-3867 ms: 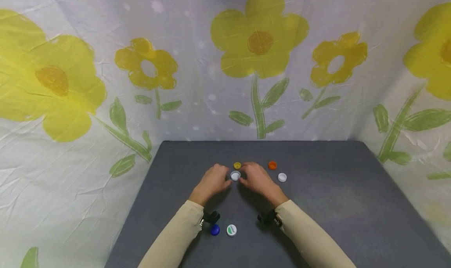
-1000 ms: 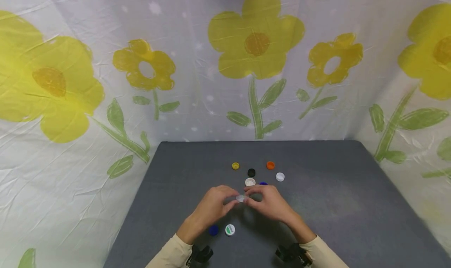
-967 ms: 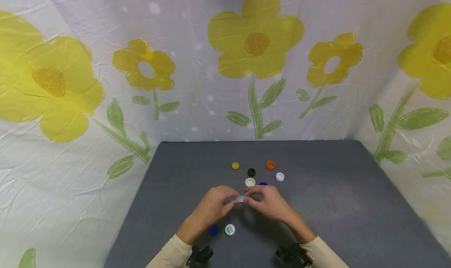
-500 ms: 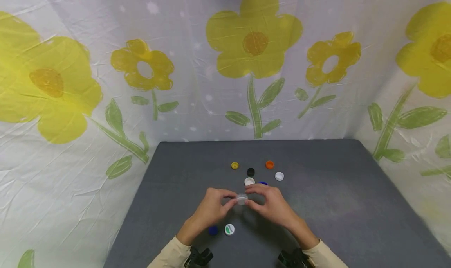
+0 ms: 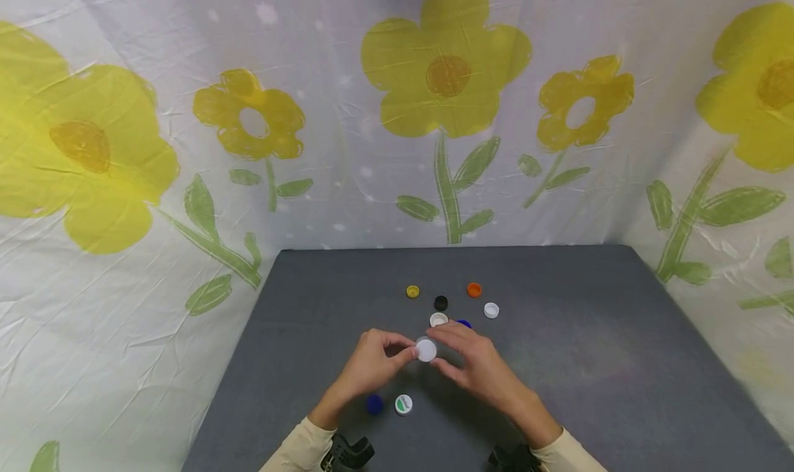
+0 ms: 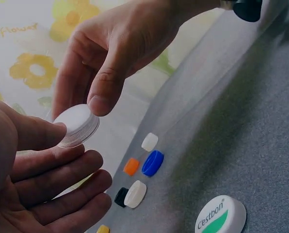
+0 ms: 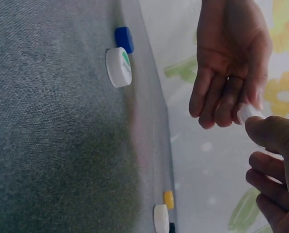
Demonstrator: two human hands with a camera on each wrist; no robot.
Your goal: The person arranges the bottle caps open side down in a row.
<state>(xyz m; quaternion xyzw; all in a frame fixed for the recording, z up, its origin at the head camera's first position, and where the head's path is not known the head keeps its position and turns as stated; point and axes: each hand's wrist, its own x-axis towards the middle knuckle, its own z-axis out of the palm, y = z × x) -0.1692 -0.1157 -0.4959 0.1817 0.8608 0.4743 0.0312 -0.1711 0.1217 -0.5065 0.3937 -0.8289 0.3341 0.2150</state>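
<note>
A translucent white bottle cap (image 5: 426, 350) with a ribbed clear side is held up above the table, its round flat face toward the head camera. My left hand (image 5: 366, 368) pinches its left edge between thumb and fingers; the left wrist view shows the thumb on the cap's rim and the other fingers spread below. From the other side my right hand (image 5: 484, 362) curves round the cap, its thumb (image 6: 102, 103) at the rim in the left wrist view. Closest beyond the hands lie a white cap (image 5: 438, 319) and a blue cap (image 5: 464, 324), partly covered by the right hand.
Farther back on the grey table (image 5: 558, 362) lie a black cap (image 5: 440, 303), a yellow cap (image 5: 412, 291), an orange cap (image 5: 474, 290) and another white cap (image 5: 491, 310). Nearer me sit a dark blue cap (image 5: 375, 404) and a white-and-green Cestbon cap (image 5: 403, 404). A flowered curtain (image 5: 347, 182) stands behind.
Both hands have come back toward me from the far caps, with the translucent cap lifted between them. During the last half second the cap has tilted face-on, and the right fingers have spread wider.
</note>
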